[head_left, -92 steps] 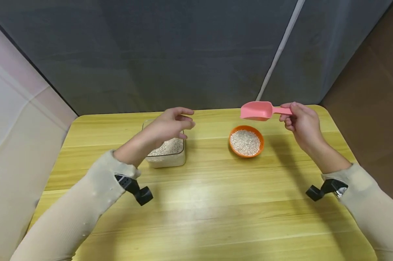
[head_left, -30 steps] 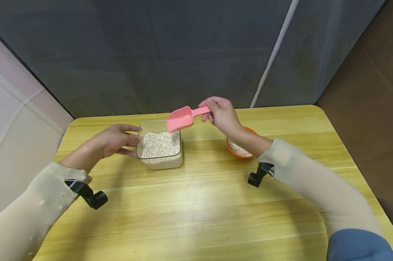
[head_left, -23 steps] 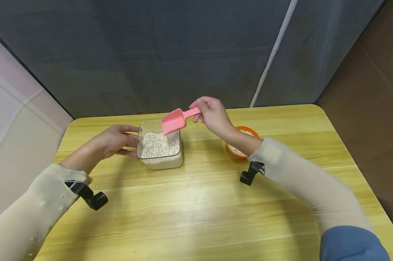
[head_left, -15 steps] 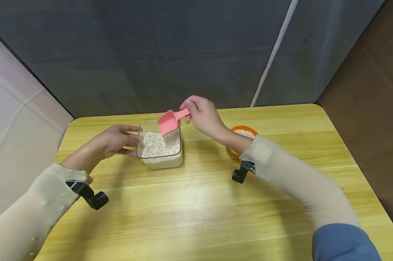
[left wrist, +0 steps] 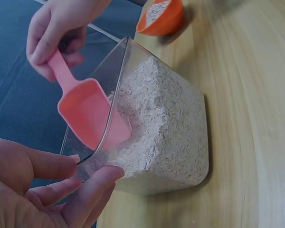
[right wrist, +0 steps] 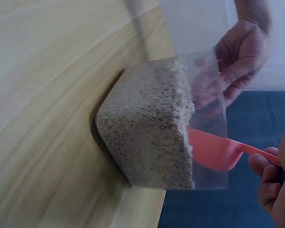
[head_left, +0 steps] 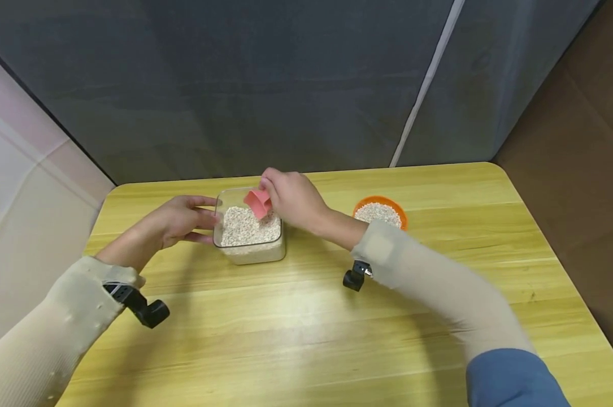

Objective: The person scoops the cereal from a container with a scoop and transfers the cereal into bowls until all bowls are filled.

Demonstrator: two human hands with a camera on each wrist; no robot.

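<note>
Head view: my right hand (head_left: 292, 199) is gripping the pink scoop (head_left: 257, 202) in the grain box (head_left: 250, 240), my left hand (head_left: 176, 220) is touching it with straight fingers; digging hard could be tipping it.

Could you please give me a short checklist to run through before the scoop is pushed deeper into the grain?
1. Right hand grips the pink scoop by its handle: ok.
2. Scoop mouth inside the clear container, its tip in the grain: ok.
3. Left hand touches the container's side to steady it: ok.
4. Container flat on the wooden table: ok.
5. Orange bowl upright, clear of the right arm: ok.
6. Room left in the bowl: cannot tell.
</note>
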